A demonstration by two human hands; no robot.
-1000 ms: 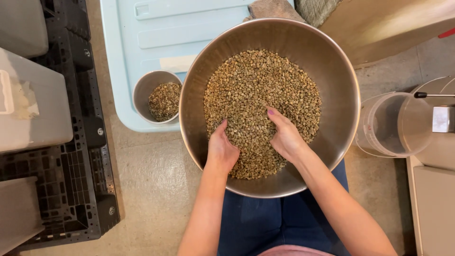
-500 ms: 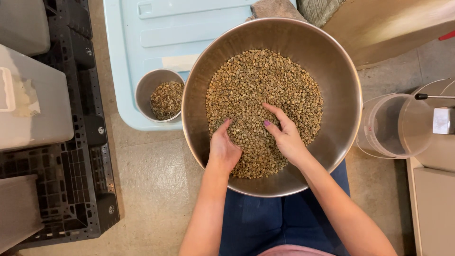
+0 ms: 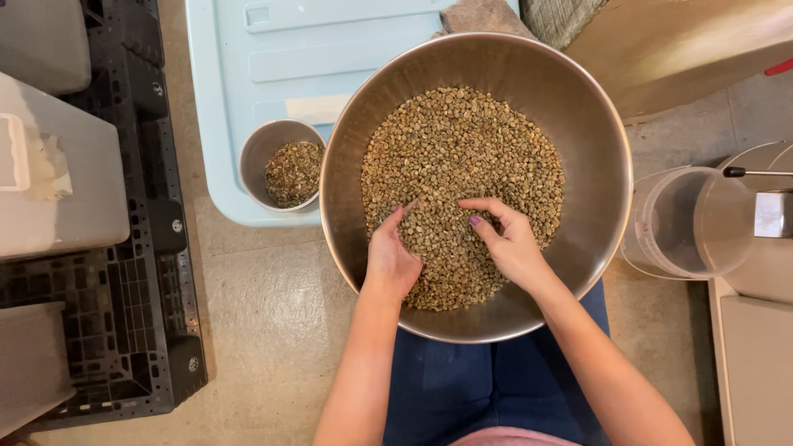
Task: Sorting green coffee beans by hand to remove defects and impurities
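Note:
A large steel bowl (image 3: 595, 107) rests on my lap, holding a heap of greenish-tan beans (image 3: 458, 157). Both hands are inside it at the near side of the heap. My left hand (image 3: 390, 258) lies palm-down on the beans with fingers pointing up into the pile. My right hand (image 3: 505, 239) has its fingers curled and spread over the beans, fingertips touching them. Neither hand visibly holds anything. A small steel cup (image 3: 258, 157) with some beans stands left of the bowl on a pale blue lid (image 3: 273, 58).
A black plastic pallet (image 3: 124, 322) with grey bins (image 3: 58, 190) lies at the left. A clear plastic pitcher (image 3: 690, 223) stands right of the bowl, beside metal equipment (image 3: 768, 206). The floor is concrete (image 3: 264, 330). A wooden board (image 3: 686, 45) is at the upper right.
Both hands have slid further up into the beans. My right hand's fingers reached left across the heap and spread wider.

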